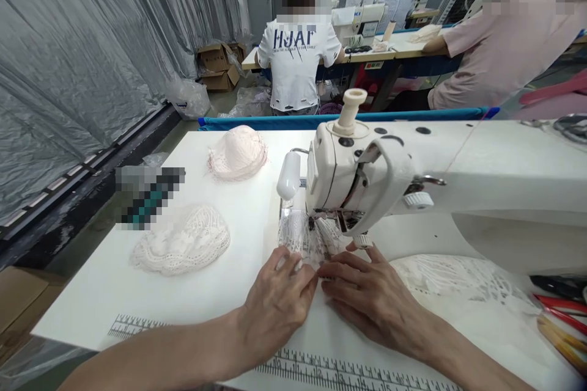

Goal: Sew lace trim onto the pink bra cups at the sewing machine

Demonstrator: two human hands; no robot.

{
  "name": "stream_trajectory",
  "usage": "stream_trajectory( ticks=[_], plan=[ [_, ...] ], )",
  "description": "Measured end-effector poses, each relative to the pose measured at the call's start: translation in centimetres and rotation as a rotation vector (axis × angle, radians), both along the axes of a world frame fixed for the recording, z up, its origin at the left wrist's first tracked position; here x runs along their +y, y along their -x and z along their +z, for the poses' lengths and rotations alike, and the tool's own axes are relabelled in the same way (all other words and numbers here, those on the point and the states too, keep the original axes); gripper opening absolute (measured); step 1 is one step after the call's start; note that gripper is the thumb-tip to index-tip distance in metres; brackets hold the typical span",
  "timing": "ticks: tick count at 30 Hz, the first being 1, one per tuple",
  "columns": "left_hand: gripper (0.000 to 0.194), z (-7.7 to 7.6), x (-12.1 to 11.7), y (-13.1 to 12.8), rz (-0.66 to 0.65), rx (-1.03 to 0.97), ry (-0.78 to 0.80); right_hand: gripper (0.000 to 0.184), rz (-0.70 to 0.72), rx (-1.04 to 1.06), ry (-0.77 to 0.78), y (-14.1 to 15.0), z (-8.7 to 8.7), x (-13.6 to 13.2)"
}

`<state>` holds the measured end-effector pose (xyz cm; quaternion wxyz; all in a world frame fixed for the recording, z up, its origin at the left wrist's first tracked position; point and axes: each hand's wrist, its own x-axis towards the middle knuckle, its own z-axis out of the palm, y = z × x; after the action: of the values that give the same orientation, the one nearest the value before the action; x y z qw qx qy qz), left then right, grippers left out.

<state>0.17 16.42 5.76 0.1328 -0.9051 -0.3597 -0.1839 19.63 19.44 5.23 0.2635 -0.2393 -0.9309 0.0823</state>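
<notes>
White lace (292,229) beneath head of sewing machine (440,180); left hand (279,296) at its near edge, fingers bunched, right hand (371,287) beside, fingers slightly apart; whether either pinches, cannot tell; pale pink cup (238,151) beyond, on tabletop (252,214)

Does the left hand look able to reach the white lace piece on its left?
Probably yes: nothing visible blocks the left hand from the white lace piece, though that hand's fingers are on other lace at the sewing machine.
</notes>
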Motion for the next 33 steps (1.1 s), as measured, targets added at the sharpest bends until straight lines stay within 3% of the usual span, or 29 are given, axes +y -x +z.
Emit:
stream_trajectory(
  ticks=[8,16,21,33],
  plan=[
    [0.009,0.2,1.3,0.1,0.015,-0.005,0.026,0.044,-0.128,0.030,-0.159,0.7,-0.6,1.1],
    [0.007,-0.1,4.6,0.6,0.038,-0.004,0.047,0.046,-0.271,0.017,-0.162,0.9,-1.3,2.7],
    [0.015,-0.1,5.3,1.0,0.036,0.008,0.095,0.052,-0.310,-0.039,-0.191,1.0,-1.7,3.1],
    [0.016,0.1,6.5,1.2,0.027,0.020,0.117,0.051,-0.350,-0.121,-0.154,0.9,-2.1,3.1]
  ],
)
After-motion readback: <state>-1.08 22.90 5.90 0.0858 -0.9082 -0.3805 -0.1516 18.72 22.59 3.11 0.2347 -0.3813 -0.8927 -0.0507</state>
